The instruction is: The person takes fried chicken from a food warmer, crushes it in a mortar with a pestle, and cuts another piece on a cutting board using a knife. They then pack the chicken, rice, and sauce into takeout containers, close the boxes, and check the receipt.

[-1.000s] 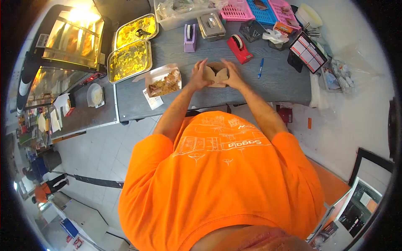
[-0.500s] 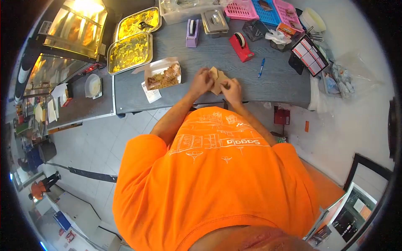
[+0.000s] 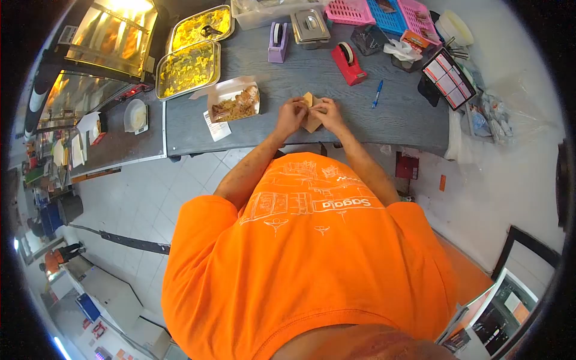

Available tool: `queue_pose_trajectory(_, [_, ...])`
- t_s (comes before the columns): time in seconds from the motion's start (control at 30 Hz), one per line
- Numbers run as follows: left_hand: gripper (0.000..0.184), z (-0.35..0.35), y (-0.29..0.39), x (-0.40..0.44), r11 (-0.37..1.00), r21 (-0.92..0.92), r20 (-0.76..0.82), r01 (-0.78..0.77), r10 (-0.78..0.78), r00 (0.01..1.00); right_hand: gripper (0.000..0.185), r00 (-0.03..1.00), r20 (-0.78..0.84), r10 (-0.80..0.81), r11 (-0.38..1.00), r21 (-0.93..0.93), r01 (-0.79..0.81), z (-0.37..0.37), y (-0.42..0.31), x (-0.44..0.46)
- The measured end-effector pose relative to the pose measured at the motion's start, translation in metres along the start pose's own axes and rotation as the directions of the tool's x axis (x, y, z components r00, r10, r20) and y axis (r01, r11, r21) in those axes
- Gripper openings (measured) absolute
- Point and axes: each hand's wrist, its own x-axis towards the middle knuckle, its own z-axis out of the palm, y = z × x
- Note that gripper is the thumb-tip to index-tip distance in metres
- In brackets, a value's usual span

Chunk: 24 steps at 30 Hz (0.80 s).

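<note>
A small brown cardboard box (image 3: 313,123) with partly folded flaps stands on the dark table, between my hands. My left hand (image 3: 292,114) has its fingers closed on the box's left side. From the right, my right hand (image 3: 327,113) pinches a flap near the top. The fingers of both hands nearly meet over the box, and hide part of it. Left of them sits an open carton (image 3: 260,108) holding rice and pieces of meat, beside a white paper slip (image 3: 217,129).
Two metal trays (image 3: 218,71) of yellow food lie at the back left, near a lit glass cabinet (image 3: 111,42). Behind my hands are a purple tape dispenser (image 3: 277,53), a lidded metal container (image 3: 309,27) and a red tape dispenser (image 3: 354,73). A blue pen (image 3: 377,95) lies right.
From wide apart around the open-topped box, my hands have drawn together at its flaps. The flaps have been folded inward, and my right hand has moved up and left since half a second ago.
</note>
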Motion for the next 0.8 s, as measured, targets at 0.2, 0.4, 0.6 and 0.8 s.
queue_pose_trajectory(0.2, [0.017,0.0,-0.038,0.009,0.987,-0.121,0.158,0.104,-0.085,0.984,0.033,0.97,0.127,0.208,0.966,0.128,-0.224,-0.001,-0.006,0.009])
queue_pose_trajectory(0.4, [0.018,-0.008,-0.045,0.039,0.985,-0.004,0.382,-0.175,0.163,0.909,0.037,0.958,0.237,0.159,0.983,0.05,-0.175,-0.007,-0.002,0.02])
queue_pose_trajectory(0.6, [0.012,-0.006,-0.043,0.052,0.923,0.062,0.481,-0.381,0.307,0.821,0.024,0.934,0.329,0.14,0.956,0.199,-0.213,-0.021,-0.011,0.015])
queue_pose_trajectory(0.8, [0.025,0.004,-0.022,0.039,0.632,0.512,0.52,-0.582,0.311,0.795,0.019,0.913,0.341,0.225,0.785,0.492,-0.377,-0.027,-0.027,0.023])
